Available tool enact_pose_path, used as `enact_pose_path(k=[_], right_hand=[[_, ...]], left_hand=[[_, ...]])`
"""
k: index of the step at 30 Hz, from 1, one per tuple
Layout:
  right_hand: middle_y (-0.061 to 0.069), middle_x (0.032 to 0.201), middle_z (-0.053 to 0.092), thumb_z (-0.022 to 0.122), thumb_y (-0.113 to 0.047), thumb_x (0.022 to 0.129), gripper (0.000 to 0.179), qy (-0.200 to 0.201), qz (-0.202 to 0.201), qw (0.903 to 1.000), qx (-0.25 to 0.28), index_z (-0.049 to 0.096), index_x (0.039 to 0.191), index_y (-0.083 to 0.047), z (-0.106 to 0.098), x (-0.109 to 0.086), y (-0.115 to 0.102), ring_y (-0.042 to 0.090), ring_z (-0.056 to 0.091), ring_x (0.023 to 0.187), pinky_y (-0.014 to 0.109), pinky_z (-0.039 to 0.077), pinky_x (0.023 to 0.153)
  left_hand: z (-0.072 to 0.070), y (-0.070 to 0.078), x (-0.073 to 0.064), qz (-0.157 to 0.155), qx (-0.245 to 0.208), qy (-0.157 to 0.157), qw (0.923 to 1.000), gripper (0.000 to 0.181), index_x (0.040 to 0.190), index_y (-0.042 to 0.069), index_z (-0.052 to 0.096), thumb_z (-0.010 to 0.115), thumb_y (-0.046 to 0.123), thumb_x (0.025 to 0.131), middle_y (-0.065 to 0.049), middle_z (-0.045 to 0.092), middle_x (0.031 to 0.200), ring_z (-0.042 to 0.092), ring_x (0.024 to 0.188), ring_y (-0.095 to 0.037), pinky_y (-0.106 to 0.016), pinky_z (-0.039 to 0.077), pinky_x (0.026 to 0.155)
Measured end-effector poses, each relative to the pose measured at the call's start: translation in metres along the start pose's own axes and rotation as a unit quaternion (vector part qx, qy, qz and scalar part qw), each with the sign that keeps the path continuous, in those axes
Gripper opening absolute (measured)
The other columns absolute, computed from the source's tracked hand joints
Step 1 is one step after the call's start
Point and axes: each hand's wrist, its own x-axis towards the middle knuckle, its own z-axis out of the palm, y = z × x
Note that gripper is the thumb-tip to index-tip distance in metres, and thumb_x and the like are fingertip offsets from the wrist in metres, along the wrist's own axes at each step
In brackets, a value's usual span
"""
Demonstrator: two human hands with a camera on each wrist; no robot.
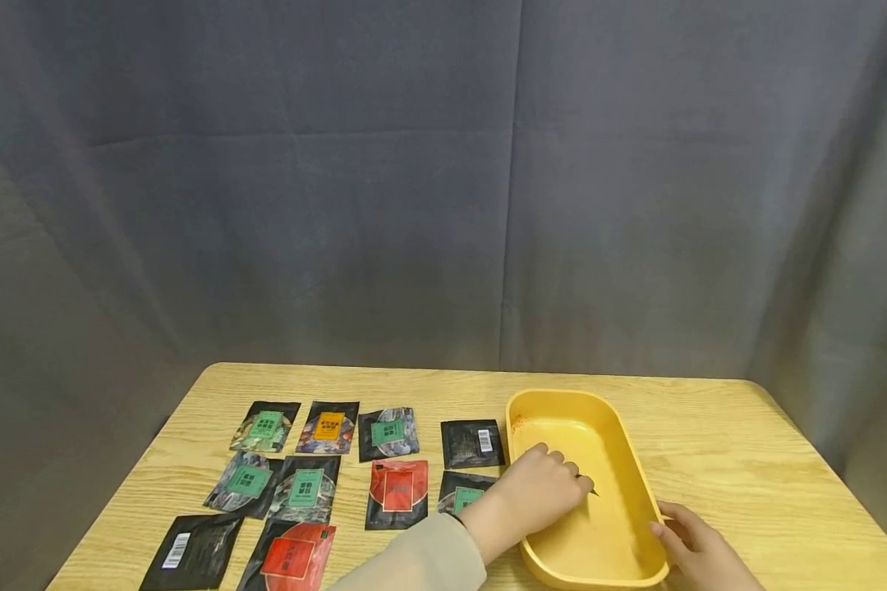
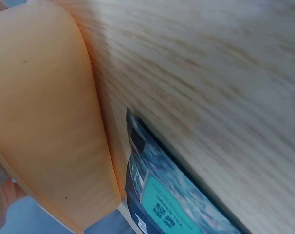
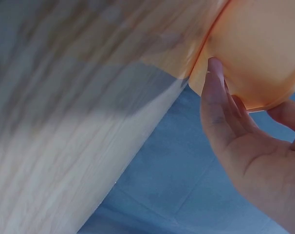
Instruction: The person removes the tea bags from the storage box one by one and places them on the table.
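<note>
The left hand (image 1: 543, 488) reaches over the near left rim into a yellow tray (image 1: 631, 447), its fingers curled downward. A dark pointed corner (image 1: 594, 491), like that of a sachet, sticks out past these fingers; the rest is hidden under the hand. At the tray's near right side, the right hand (image 1: 698, 548) holds the rim, thumb at the edge and fingers along the outer wall. The right wrist view shows those fingers (image 3: 215, 92) against the wall. Beside the tray, partly behind the left forearm, lies a sachet with a green label (image 1: 467, 497).
Several flat sachets lie left of the tray, among them a red one (image 1: 397, 492), a black one with a barcode (image 1: 473, 443) and one with an orange label (image 1: 328, 427). They rest on a wooden table (image 1: 732, 443). A grey curtain (image 1: 384, 205) hangs behind it.
</note>
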Motion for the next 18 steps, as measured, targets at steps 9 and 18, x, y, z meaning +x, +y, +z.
enact_pose_path(k=[9, 18], right_hand=[[0.040, 0.116, 0.055, 0.044, -0.010, 0.106, 0.052, -0.031, -0.037, 0.9986, 0.022, 0.024, 0.133, 0.029, -0.002, 0.000, 0.010, 0.033, 0.069, 0.090, 0.036, 0.060, 0.070], [0.036, 0.118, 0.057, 0.048, -0.017, 0.105, 0.058, -0.037, -0.031, 0.9980, 0.039, 0.025, 0.138, 0.025, -0.005, 0.002, 0.011, 0.028, 0.067, 0.090, 0.034, 0.058, 0.071]], left_hand=[[-0.012, -0.005, -0.010, 0.038, 0.017, 0.089, 0.9952, 0.022, 0.112, 0.040, 0.070, 0.054, 0.036, 0.097, 0.021, 0.069, 0.097, 0.058, 0.080, -0.001, -0.018, 0.040, 0.066], [-0.038, -0.015, -0.030, 0.037, -0.042, 0.162, 0.9852, 0.023, 0.114, 0.037, 0.070, 0.056, 0.029, 0.098, 0.022, 0.067, 0.105, 0.059, 0.090, 0.001, -0.015, 0.044, 0.077]])
